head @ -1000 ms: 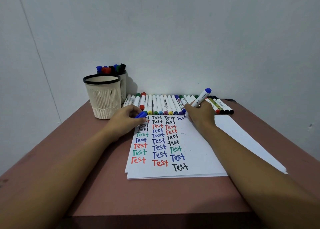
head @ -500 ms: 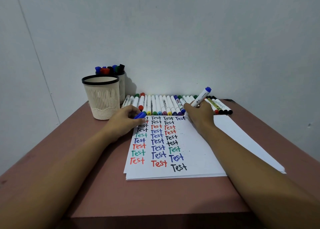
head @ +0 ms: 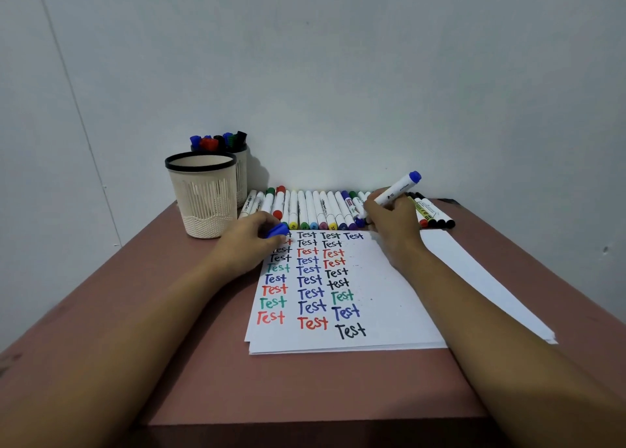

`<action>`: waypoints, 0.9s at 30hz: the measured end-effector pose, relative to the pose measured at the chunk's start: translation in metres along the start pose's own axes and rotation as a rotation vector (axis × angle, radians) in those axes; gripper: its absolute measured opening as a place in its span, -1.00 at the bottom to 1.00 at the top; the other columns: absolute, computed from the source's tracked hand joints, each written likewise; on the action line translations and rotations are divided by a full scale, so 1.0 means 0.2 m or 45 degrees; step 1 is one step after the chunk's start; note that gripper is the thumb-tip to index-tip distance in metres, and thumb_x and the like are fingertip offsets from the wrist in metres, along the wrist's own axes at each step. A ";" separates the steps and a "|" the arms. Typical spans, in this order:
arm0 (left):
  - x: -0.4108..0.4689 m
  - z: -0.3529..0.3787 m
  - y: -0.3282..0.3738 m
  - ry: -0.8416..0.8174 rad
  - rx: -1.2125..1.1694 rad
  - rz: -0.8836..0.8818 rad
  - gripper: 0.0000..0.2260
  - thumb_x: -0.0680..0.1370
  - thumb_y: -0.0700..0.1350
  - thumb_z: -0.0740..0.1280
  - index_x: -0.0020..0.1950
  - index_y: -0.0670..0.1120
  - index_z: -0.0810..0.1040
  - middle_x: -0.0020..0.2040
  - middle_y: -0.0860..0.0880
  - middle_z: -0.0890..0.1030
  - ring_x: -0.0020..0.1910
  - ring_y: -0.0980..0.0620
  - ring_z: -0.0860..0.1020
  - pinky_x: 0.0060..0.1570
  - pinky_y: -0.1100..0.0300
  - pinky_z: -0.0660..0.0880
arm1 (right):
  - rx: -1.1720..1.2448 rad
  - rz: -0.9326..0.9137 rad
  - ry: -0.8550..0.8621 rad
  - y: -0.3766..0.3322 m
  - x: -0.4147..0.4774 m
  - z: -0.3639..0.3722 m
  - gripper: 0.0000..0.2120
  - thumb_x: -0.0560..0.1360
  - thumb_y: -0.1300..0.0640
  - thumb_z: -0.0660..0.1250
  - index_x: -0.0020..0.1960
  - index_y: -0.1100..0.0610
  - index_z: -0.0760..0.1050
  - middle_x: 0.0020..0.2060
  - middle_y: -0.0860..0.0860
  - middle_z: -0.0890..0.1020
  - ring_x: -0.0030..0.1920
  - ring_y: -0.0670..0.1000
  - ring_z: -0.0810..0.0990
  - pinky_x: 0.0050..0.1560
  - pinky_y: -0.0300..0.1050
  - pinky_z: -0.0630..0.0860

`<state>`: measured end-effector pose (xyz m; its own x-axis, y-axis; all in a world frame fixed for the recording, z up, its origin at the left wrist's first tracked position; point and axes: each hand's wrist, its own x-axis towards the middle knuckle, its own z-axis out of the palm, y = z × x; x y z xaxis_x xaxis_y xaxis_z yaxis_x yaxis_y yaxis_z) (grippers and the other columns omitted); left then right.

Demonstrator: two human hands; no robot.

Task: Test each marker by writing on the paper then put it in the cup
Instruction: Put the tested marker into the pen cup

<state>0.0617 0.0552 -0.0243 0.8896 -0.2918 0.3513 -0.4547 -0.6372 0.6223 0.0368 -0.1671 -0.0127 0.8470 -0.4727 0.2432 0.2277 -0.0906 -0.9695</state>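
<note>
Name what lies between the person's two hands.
Head view: between left hand and right hand lies the paper, its top row of "Test" words, with the row of markers just behind.

A reddish-brown surface (head: 305,386) stands against a plain pale wall (head: 338,75); a small dark mark (head: 605,249) dots the wall's right side.

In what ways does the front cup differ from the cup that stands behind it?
The front cup shows no markers above its rim, while marker caps stick out of the back cup. The front cup is in full view and nearer to the person; the back cup is mostly hidden behind it. Both stand upright, with cream slatted walls and a black rim.
</note>
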 end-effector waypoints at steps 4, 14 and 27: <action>-0.03 0.01 0.04 0.037 0.026 0.121 -0.76 0.52 -0.12 0.36 0.17 -0.12 0.54 -0.02 0.01 0.53 -0.07 0.10 0.48 -0.11 0.32 0.35 | 0.140 0.017 -0.136 -0.08 -0.05 0.02 -0.89 0.51 0.25 0.28 -0.20 0.16 0.48 -0.34 0.03 0.53 -0.33 -0.05 0.49 -0.27 -0.18 0.48; -0.07 0.00 0.10 0.059 -0.243 0.204 -0.84 0.49 -0.16 0.39 0.02 0.01 0.51 -0.11 0.20 0.53 -0.10 0.24 0.52 -0.12 0.56 0.40 | 0.336 0.041 -0.470 -0.13 -0.18 0.12 -0.89 0.57 0.27 0.25 -0.13 0.19 0.49 -0.36 0.07 0.60 -0.37 -0.04 0.58 -0.32 -0.25 0.56; -0.08 0.01 0.12 0.030 -0.317 0.317 -0.84 0.46 -0.19 0.42 -0.01 -0.01 0.53 -0.12 0.14 0.58 -0.09 0.21 0.55 -0.05 0.42 0.49 | 0.104 0.022 -0.555 -0.09 -0.21 0.13 -0.86 0.53 0.16 0.34 -0.17 0.17 0.58 -0.35 0.00 0.60 -0.31 -0.08 0.53 -0.30 -0.21 0.45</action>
<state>0.0361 0.0440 -0.0170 0.7500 -0.3980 0.5283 -0.6568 -0.3541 0.6658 0.0091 -0.1229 -0.0048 0.9703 -0.0584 0.2346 0.2346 -0.0080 -0.9721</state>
